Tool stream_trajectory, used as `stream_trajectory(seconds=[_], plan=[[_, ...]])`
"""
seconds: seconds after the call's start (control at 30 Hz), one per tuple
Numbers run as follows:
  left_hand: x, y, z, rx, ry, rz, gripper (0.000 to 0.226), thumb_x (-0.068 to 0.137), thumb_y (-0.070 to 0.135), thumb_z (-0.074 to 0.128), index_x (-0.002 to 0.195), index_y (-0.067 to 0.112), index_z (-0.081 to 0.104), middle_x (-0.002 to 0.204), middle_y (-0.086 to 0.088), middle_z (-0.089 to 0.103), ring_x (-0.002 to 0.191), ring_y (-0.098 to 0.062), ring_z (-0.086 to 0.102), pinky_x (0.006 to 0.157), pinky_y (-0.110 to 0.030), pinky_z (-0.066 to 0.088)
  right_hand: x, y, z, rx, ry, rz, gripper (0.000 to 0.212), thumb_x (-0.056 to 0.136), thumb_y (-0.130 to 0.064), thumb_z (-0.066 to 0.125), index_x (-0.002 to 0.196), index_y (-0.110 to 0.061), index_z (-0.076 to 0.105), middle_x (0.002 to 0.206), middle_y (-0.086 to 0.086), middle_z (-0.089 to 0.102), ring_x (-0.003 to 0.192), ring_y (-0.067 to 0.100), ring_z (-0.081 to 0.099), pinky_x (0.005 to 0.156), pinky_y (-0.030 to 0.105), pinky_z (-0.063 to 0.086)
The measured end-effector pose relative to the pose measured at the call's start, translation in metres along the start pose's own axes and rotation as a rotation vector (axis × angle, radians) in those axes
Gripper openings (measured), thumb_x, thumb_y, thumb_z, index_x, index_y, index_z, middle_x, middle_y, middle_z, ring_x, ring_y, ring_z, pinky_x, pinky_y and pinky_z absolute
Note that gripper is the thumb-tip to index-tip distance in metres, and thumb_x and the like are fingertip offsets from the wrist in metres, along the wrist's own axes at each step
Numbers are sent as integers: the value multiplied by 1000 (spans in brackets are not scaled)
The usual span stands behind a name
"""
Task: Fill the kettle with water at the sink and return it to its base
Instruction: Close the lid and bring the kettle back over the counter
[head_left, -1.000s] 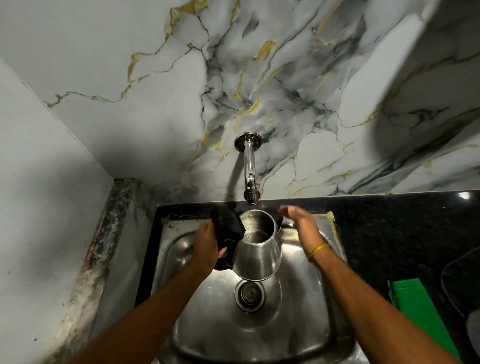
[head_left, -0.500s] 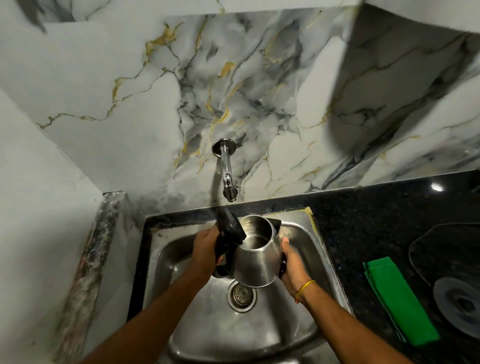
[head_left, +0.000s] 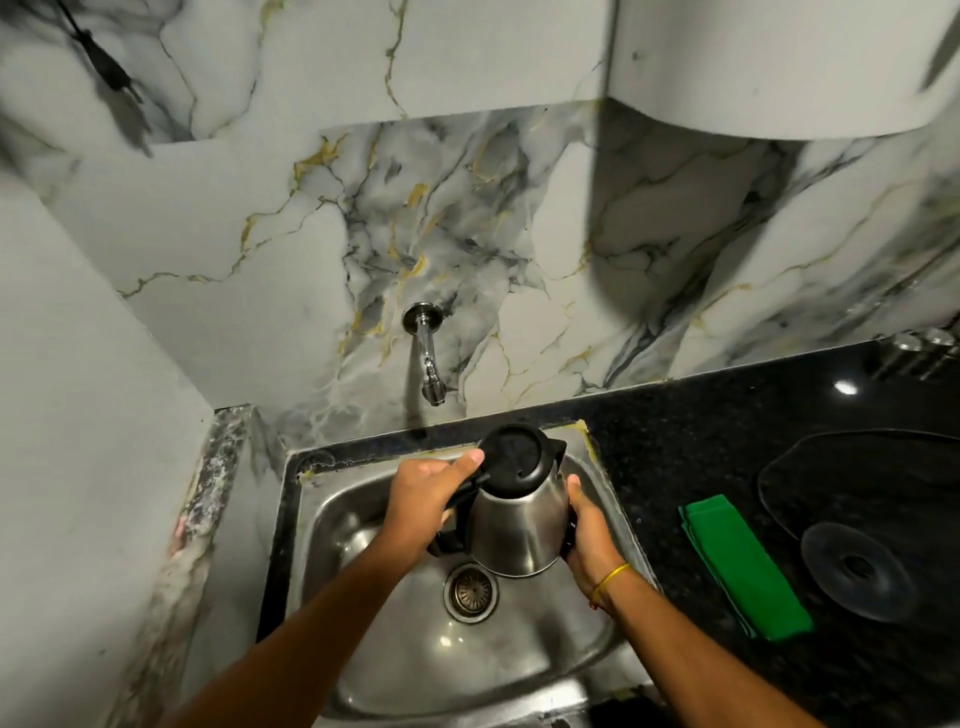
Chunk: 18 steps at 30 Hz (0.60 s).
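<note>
A steel kettle (head_left: 519, 525) with a black lid hangs above the steel sink (head_left: 519, 654), just below and in front of the wall tap (head_left: 428, 358). Its lid lies closed on top. My left hand (head_left: 423, 499) grips the black handle on the kettle's left, thumb resting on the lid's edge. My right hand (head_left: 589, 535) presses against the kettle's right side and lower body. The round black kettle base (head_left: 857, 571) sits on the dark counter at the right. No water runs from the tap.
A folded green cloth (head_left: 743, 566) lies on the black counter (head_left: 701, 441) between sink and base. A dark glass-like board (head_left: 857, 478) lies behind the base. Metal containers (head_left: 914, 353) stand at the far right by the marble wall. A white side wall closes the left.
The kettle's lid, open before, is now shut. My right hand came from near the tap onto the kettle's side. The view has tilted up and shifted right.
</note>
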<state>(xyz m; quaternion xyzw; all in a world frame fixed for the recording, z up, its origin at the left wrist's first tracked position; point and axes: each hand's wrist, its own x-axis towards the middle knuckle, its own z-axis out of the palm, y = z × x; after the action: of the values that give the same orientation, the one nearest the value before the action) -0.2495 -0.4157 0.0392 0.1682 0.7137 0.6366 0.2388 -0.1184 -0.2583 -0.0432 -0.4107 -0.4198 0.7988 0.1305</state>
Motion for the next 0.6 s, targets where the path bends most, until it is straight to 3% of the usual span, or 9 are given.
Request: stream_trajectory(seconds=[0.07, 0.17, 0.23, 0.37, 0.5, 0.6], plan=[[-2, 5, 12, 19, -10, -7, 64, 65, 68, 80, 74, 6, 64, 67, -11, 33, 59, -25, 25, 48, -25, 19, -6, -5, -10, 12, -4, -12, 46, 101, -61, 45, 102, -37, 84, 116, -3, 81, 109, 14, 75, 100, 37, 55], [-3, 11, 36, 44, -47, 3, 94, 54, 83, 80, 59, -6, 48, 65, -10, 30, 52, -18, 23, 49, -25, 19, -14, -15, -31, 60, -16, -50, 46, 103, -58, 45, 112, -32, 82, 125, 2, 78, 124, 22, 68, 113, 42, 47], [-4, 13, 53, 50, -89, 1, 99, 52, 84, 80, 59, -8, 42, 64, -10, 29, 51, -17, 22, 51, -27, 18, -18, -23, -47, 111, -18, -73, 47, 103, -55, 47, 124, -25, 77, 129, 7, 75, 128, 25, 66, 115, 45, 47], [-9, 21, 103, 78, -201, -12, 84, 59, 79, 81, 58, 6, 40, 56, -7, 27, 45, -17, 26, 49, -28, 21, -26, -45, -92, 224, -34, -120, 51, 105, -49, 45, 127, -14, 75, 126, 13, 76, 115, 25, 74, 89, 33, 62], [-17, 31, 169, 154, -313, -15, 95, 57, 87, 75, 59, -1, 41, 49, -9, 36, 39, -20, 34, 47, -27, 28, -35, -72, -146, 194, 6, -158, 54, 104, -53, 43, 122, -15, 77, 127, 14, 75, 120, 29, 71, 104, 41, 53], [-24, 39, 225, 188, -367, -25, 81, 65, 79, 76, 62, 4, 45, 48, -11, 38, 37, -20, 35, 48, -29, 29, -37, -94, -194, 172, 55, -174, 51, 103, -55, 44, 114, -22, 81, 120, 10, 79, 111, 24, 76, 88, 33, 61]])
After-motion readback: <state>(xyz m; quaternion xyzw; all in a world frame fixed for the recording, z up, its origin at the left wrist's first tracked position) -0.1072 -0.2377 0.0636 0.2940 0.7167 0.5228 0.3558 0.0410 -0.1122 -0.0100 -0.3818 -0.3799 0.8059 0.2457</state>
